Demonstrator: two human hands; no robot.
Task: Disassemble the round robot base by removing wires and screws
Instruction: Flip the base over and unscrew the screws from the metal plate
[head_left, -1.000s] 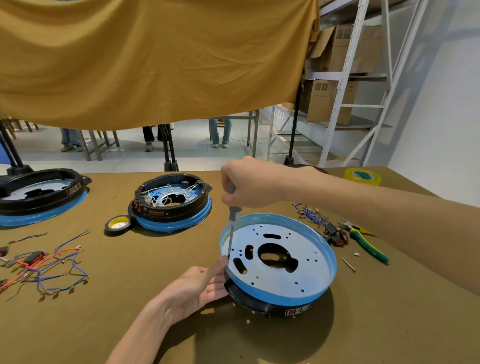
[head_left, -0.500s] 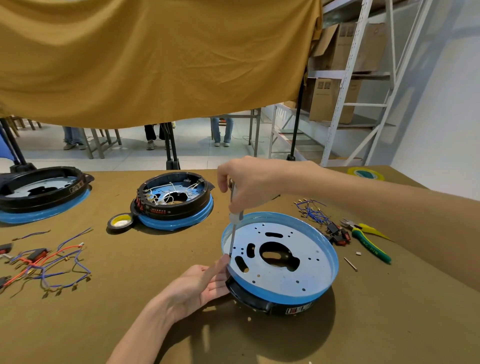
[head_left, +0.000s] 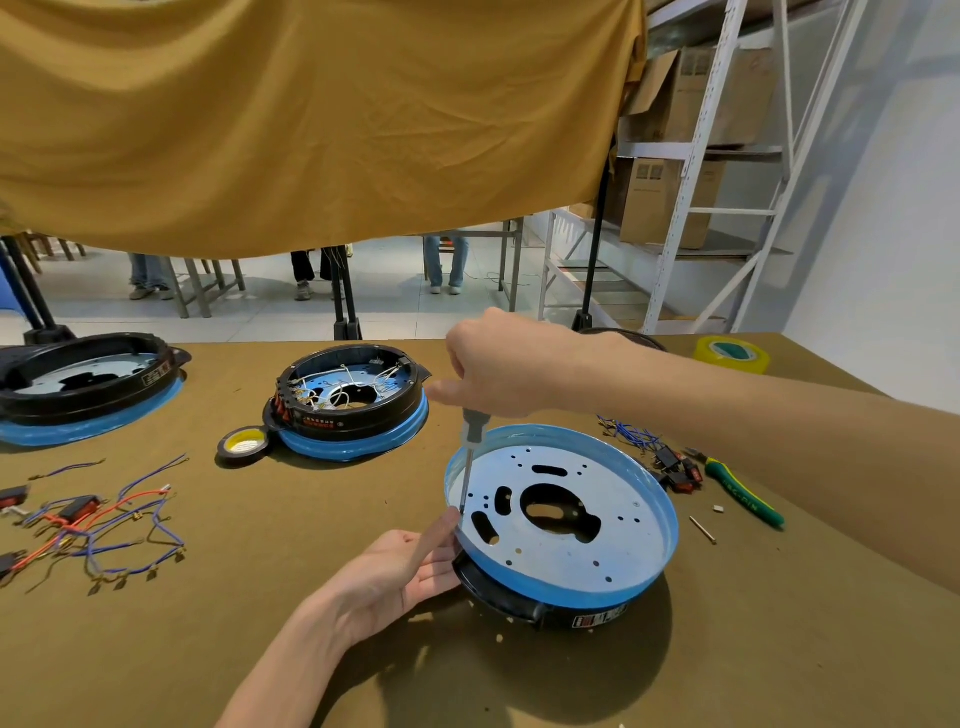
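At the base rim, right hand grips the screwdriver, unmoved; left hand, fingers together, steadies it; screw probably loosening.

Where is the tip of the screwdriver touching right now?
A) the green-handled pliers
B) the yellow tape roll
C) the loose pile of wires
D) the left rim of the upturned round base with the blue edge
D: the right hand holds the grey-handled screwdriver upright, its tip meeting the left rim of the blue-edged round metal base, beside the left hand.
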